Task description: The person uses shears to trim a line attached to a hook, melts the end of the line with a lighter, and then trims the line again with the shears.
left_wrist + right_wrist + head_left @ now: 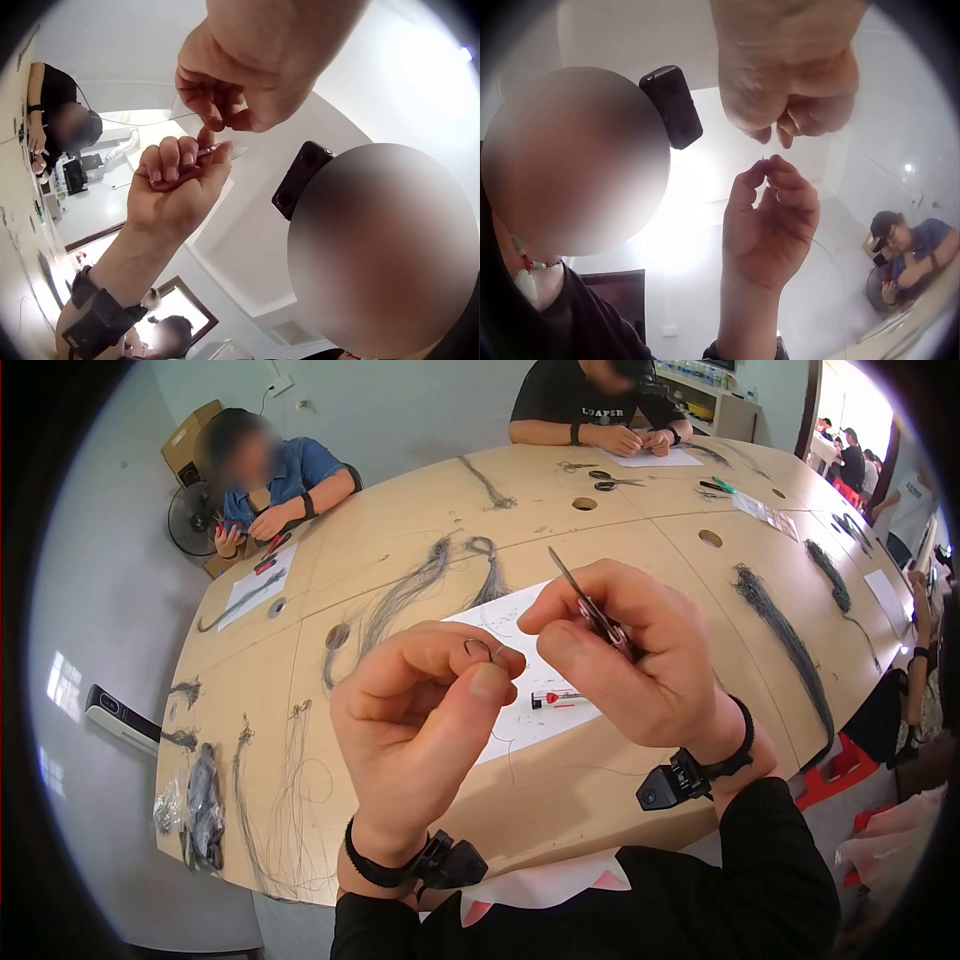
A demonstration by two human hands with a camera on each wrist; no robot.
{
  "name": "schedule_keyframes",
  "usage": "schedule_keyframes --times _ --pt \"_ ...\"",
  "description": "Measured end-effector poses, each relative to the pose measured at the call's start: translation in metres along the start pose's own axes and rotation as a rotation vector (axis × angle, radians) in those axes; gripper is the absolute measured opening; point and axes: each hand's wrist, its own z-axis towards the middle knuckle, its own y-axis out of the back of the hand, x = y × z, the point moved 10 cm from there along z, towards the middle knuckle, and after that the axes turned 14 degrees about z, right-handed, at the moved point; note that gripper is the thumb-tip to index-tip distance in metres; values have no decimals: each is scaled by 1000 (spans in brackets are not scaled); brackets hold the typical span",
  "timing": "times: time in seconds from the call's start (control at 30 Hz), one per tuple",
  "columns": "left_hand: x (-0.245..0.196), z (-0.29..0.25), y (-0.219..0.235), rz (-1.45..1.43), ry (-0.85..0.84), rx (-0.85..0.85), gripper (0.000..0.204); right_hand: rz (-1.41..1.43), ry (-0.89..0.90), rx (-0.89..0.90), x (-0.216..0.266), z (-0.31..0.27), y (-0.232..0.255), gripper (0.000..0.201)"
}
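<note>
Between thumb and forefinger, my left hand (425,710) pinches a small dark curved hook (478,649) with a thin line on it. Beside it, my right hand (630,650) grips small scissors or snips (600,622), a pointed metal blade sticking up past the fingers. The two hands are close but apart above the white paper (510,622). In the left wrist view the tool (205,150) lies in the curled right fingers. In the right wrist view a thin line (829,255) trails from the left hand (769,217).
A small red-and-clear tube (555,699) lies on the paper. Grey fibre bundles (780,622) (425,585) and loose threads (300,760) are spread on the wooden table (400,550). Black scissors (612,482) lie farther back. Two people sit across the table.
</note>
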Motion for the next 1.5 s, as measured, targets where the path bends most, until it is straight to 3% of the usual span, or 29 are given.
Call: schedule_keyframes --times 0.17,0.27,0.33,0.47,0.87,0.97,1.03,1.17,1.27,1.33,1.43,1.47,1.5 --pt "-1 1 -4 38 -66 60 5 22 -34 16 -4 -1 0 12" --pt "0 1 -5 70 -59 37 6 82 42 -18 2 -1 0 12" --pt "2 0 -8 87 -55 50 6 197 -96 16 -8 -2 -5 12" --pt "8 -1 -13 74 -17 106 7 158 -83 64 -10 -2 -7 11" --pt "8 1 -11 39 2 92 8 177 -109 -24 -9 1 2 5" --pt "11 0 -13 75 8 115 8 303 -193 10 -21 -1 -5 6" --pt "11 0 -13 65 0 111 8 256 -96 22 -14 0 -5 6" --pt "11 1 -8 25 16 53 8 84 -80 -22 -10 0 5 5" --pt "8 1 -3 -21 23 17 7 38 -75 -25 -12 3 8 18" --pt "7 0 -2 -39 41 25 7 14 39 132 -9 3 -5 38" --pt "7 -1 -2 -73 68 21 6 -80 19 139 -10 2 -12 53" --pt "8 -1 -2 -91 73 8 6 -95 66 166 -4 2 -15 36" --pt "8 -1 -1 -91 72 8 6 -96 66 166 -5 2 -15 36"
